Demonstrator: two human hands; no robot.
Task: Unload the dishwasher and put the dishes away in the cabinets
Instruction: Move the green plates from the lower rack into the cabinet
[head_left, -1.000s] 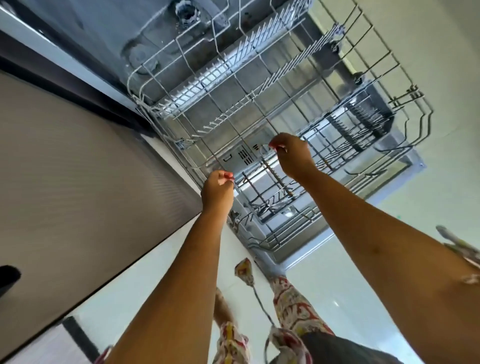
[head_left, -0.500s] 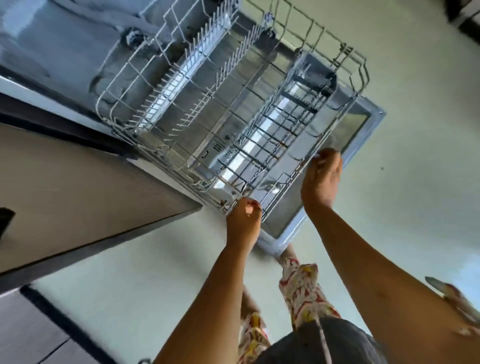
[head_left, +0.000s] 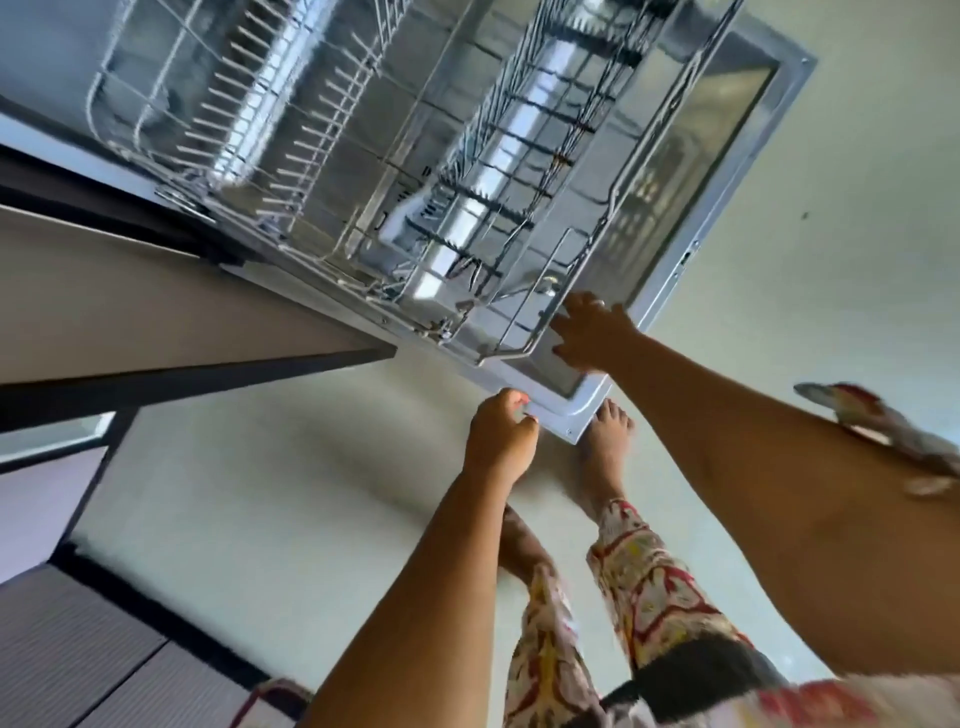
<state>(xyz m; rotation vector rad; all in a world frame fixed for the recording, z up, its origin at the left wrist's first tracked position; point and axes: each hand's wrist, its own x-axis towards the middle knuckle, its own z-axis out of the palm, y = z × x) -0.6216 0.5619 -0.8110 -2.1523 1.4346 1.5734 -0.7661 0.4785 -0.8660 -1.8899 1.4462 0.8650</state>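
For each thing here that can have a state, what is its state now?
Door: open, folded down flat.
Rack: on the open door, no dishes visible in it.
Left hand: curled at the door's near corner, holding nothing.
Right hand: fingers spread, at the rack's front rim and the door; grip unclear.

Open floor, crowded door

The floor (head_left: 857, 182) from two to four o'clock lies open; the wire rack (head_left: 467, 171) fills the lowered dishwasher door (head_left: 727, 171) at twelve, and the cabinet front (head_left: 130, 312) blocks nine o'clock.
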